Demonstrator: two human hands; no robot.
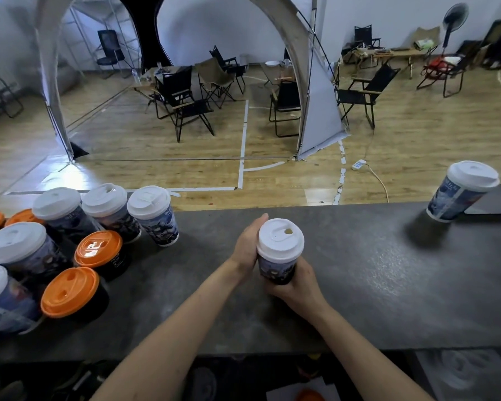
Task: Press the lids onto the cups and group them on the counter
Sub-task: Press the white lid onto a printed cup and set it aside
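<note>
The right hand [297, 282] wraps its fingers round the lower body of a printed cup [276, 267] and grips it from the near right side. The left hand [248, 244] clasps the cup's left side higher up, its thumb rising beside the rim of the white lid [280, 241]. Its fingers pass behind the cup and are hidden. The lid sits on the cup with its small sip hole open; what the cup holds cannot be told.

The cup is over the middle of the dark stone counter [359, 285], between the far and near edges. Whether its base touches the stone cannot be told.

A strip of bare counter separates the hands from a tight group on the left. There, white-lidded cups [152, 215] stand among orange-lidded cups [99, 250], all capped so their contents do not show.

To the right a wide bare stretch runs to a lone capped cup [463, 189] at the far edge, just beside a dark flat slab [495, 202].
</note>
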